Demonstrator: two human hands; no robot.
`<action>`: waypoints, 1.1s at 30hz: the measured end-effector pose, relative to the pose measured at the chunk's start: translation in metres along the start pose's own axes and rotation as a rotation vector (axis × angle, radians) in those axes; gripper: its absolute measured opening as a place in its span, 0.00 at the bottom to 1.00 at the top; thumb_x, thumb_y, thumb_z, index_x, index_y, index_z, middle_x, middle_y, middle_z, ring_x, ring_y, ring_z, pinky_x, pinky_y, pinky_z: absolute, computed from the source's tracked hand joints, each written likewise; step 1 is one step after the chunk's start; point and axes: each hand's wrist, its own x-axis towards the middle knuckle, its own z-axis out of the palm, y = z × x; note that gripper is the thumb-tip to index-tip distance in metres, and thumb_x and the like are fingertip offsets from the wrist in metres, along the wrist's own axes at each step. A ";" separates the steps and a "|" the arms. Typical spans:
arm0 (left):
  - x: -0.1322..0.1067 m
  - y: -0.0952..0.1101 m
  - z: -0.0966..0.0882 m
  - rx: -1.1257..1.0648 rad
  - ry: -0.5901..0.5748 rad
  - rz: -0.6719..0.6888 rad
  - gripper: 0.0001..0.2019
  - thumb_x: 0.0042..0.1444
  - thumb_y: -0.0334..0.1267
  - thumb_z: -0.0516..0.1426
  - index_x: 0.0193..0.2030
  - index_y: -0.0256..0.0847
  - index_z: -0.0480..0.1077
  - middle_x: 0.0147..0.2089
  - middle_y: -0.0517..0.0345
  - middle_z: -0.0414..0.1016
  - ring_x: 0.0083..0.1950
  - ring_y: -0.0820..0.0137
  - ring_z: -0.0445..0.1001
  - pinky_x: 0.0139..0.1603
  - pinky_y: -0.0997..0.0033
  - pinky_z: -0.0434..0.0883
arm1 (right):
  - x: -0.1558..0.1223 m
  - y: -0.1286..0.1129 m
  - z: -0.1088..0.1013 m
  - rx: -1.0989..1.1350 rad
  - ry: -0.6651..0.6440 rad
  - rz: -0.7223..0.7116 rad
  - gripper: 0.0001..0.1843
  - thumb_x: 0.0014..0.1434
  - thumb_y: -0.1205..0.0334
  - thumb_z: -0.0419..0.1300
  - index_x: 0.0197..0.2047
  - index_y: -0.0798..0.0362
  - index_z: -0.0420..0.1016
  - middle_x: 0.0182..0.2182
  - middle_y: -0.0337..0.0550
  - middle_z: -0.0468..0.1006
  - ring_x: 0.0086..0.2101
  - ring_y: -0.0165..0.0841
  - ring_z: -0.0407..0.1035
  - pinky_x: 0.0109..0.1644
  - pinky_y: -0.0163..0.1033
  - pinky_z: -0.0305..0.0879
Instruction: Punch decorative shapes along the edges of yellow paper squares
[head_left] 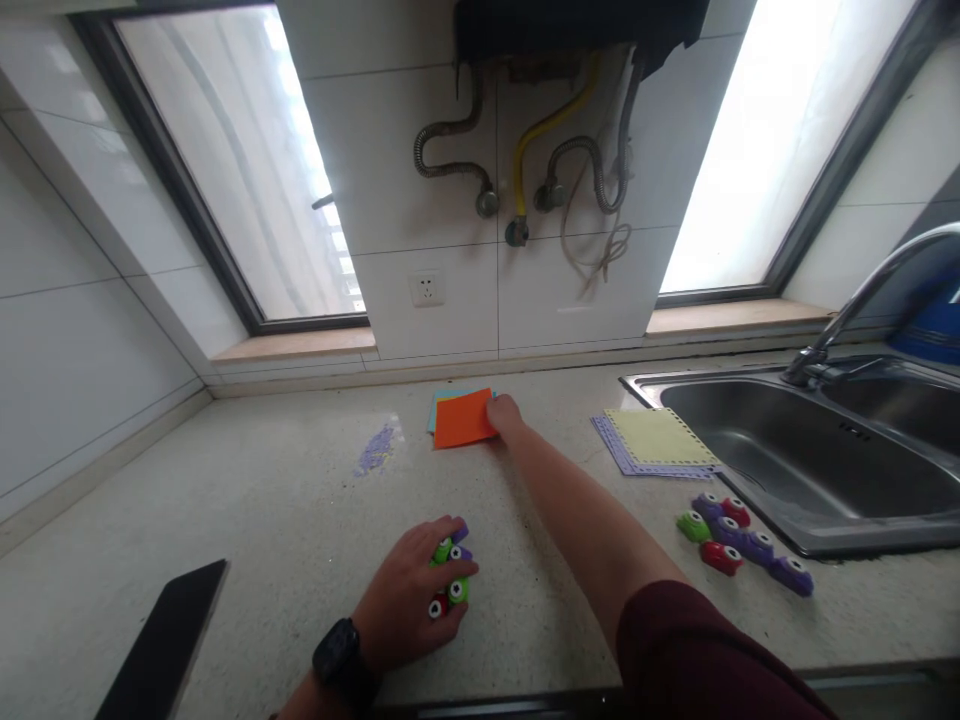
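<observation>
My right hand (505,413) reaches far across the counter and pinches the right edge of an orange paper sheet (462,418). That sheet lies on top of a small stack with a blue sheet (435,400) showing underneath. My left hand (409,600), with a black watch on the wrist, rests near the front edge and is closed round a cluster of small green, purple and red craft punches (452,572).
A yellow sheet on purple scalloped sheets (658,442) lies by the steel sink (810,440). More punches (742,540) lie in front of it. A pile of purple paper scraps (376,450) sits left of the stack. A black phone (165,645) lies at front left.
</observation>
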 end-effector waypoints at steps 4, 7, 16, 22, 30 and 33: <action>0.003 -0.002 0.001 0.008 0.002 0.021 0.24 0.50 0.32 0.62 0.54 0.55 0.77 0.69 0.52 0.68 0.67 0.49 0.69 0.64 0.39 0.70 | -0.020 0.002 -0.011 -0.178 0.085 -0.010 0.19 0.68 0.55 0.61 0.59 0.54 0.71 0.56 0.51 0.74 0.50 0.41 0.73 0.52 0.52 0.74; 0.001 -0.004 0.001 0.043 0.003 0.025 0.23 0.51 0.32 0.61 0.54 0.54 0.77 0.69 0.50 0.68 0.66 0.49 0.70 0.63 0.37 0.70 | -0.060 0.009 -0.041 -0.283 0.061 -0.106 0.18 0.67 0.59 0.62 0.58 0.55 0.73 0.57 0.54 0.72 0.54 0.43 0.70 0.60 0.52 0.67; -0.003 -0.008 0.002 0.104 -0.047 0.038 0.20 0.57 0.35 0.60 0.57 0.53 0.75 0.70 0.49 0.67 0.67 0.50 0.68 0.65 0.36 0.67 | -0.214 0.115 -0.242 -0.836 0.246 -0.154 0.33 0.63 0.38 0.57 0.66 0.43 0.69 0.69 0.55 0.60 0.65 0.62 0.55 0.64 0.72 0.50; -0.004 -0.011 0.002 0.140 -0.003 0.068 0.20 0.57 0.35 0.59 0.57 0.52 0.76 0.69 0.51 0.68 0.67 0.50 0.69 0.63 0.42 0.71 | -0.223 0.188 -0.302 -0.806 0.058 -0.065 0.47 0.55 0.31 0.61 0.73 0.38 0.58 0.76 0.48 0.43 0.70 0.61 0.46 0.68 0.67 0.53; -0.004 -0.014 0.005 0.162 -0.013 -0.002 0.22 0.58 0.39 0.60 0.60 0.53 0.74 0.71 0.50 0.66 0.68 0.49 0.68 0.65 0.40 0.69 | -0.208 0.161 -0.249 -0.625 -0.059 -0.285 0.30 0.58 0.42 0.63 0.60 0.45 0.76 0.65 0.52 0.66 0.60 0.50 0.67 0.64 0.54 0.64; 0.000 -0.013 0.004 0.135 -0.039 0.004 0.21 0.58 0.39 0.60 0.59 0.52 0.75 0.71 0.49 0.65 0.68 0.49 0.67 0.66 0.40 0.67 | -0.208 0.138 -0.209 -0.603 -0.115 -0.372 0.27 0.59 0.49 0.62 0.61 0.46 0.75 0.63 0.53 0.67 0.58 0.48 0.68 0.62 0.52 0.66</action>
